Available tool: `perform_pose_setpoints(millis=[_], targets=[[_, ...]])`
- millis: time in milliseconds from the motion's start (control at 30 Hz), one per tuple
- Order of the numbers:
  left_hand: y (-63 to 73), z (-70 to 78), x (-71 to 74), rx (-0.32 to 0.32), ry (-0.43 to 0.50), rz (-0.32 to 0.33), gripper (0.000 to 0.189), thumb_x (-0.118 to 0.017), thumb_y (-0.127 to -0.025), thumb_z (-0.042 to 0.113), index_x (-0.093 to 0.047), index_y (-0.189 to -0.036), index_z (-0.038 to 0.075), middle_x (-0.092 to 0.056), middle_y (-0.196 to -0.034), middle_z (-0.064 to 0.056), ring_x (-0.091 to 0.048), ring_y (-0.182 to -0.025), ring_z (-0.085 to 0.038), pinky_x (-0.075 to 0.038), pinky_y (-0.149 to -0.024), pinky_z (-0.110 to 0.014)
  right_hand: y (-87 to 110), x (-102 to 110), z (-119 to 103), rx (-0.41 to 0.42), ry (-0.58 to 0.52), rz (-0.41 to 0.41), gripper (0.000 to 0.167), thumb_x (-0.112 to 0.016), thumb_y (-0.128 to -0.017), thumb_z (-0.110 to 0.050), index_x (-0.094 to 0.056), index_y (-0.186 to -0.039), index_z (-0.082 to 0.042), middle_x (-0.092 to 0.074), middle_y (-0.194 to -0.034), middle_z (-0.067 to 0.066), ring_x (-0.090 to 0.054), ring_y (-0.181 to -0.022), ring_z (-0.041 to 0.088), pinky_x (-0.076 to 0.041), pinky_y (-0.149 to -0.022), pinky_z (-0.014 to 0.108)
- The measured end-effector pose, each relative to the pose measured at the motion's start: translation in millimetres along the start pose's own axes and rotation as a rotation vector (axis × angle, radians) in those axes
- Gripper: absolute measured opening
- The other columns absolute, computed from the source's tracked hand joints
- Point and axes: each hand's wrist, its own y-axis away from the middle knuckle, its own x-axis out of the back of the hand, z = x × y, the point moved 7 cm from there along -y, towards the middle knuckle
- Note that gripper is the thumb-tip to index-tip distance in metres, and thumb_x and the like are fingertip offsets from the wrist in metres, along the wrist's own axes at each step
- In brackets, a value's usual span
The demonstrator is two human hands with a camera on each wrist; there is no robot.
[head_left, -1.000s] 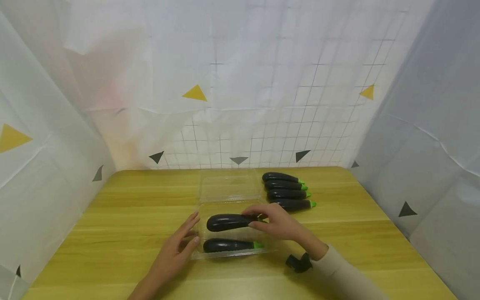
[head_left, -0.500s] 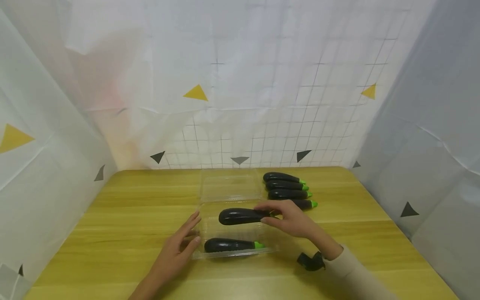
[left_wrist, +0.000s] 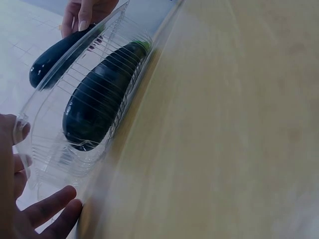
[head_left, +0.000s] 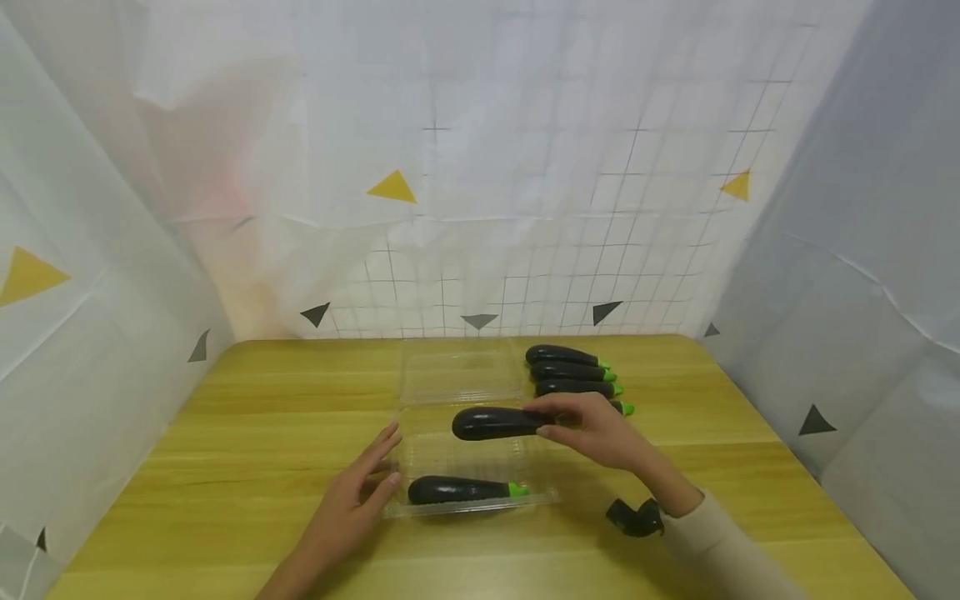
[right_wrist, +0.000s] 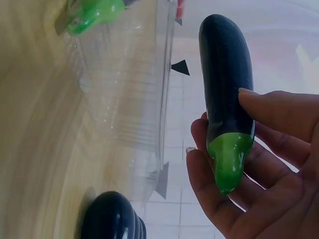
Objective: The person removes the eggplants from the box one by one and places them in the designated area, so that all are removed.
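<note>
My right hand [head_left: 600, 429] pinches an eggplant [head_left: 491, 422] near its green stem end, thumb on one side and fingers on the other. That eggplant is raised over the back part of a clear plastic clamshell container [head_left: 465, 457]. A second eggplant [head_left: 457, 490] lies along the container's front side, green stem to the right; the left wrist view shows this eggplant [left_wrist: 102, 97] through the ribbed wall. At the container's left side, my left hand [head_left: 348, 500] rests with fingers loosely extended, fingertips right at the wall.
The container's clear lid [head_left: 461, 367] lies folded back behind it. Several more eggplants [head_left: 562, 356] form a row at the back right, the nearest partly hidden by my right hand. A dark object [head_left: 633, 518] hangs by my right wrist. White sheeting [head_left: 480, 275] encloses the wooden table.
My right hand has lifted the eggplant up and moved it to the right and back, away from the one in the container. My left hand stays in place.
</note>
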Motion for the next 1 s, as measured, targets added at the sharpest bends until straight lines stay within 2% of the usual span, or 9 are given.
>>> perform_pose_setpoints(millis=[600,1000], targets=[[-1.2,0.3,0.3,-0.017,0.018,-0.006,0.053,-0.062,-0.105,0.007,-0.048,-0.156,0.012,-0.035,-0.165,-0.012,-0.066,-0.116,-0.036,-0.059,-0.092,-0.041,31.3,29.8,25.8,-0.116,-0.050,0.035,0.032,-0.073,-0.100,-0.013,-0.071,-0.132,-0.013,-0.070,-0.129,0.001,-0.068,-0.113,0.021,-0.060,-0.091,0.038],[0.2,0.1,0.5,0.010,0.018,-0.006,0.052,-0.062,-0.106,0.010,-0.048,-0.156,0.014,-0.035,-0.165,-0.008,-0.066,-0.118,-0.034,-0.060,-0.091,-0.038,46.6,45.7,34.4,-0.161,-0.047,0.045,0.033,-0.070,-0.102,-0.013,-0.069,-0.135,-0.011,-0.068,-0.133,0.005,-0.066,-0.117,0.025,-0.059,-0.090,0.036]])
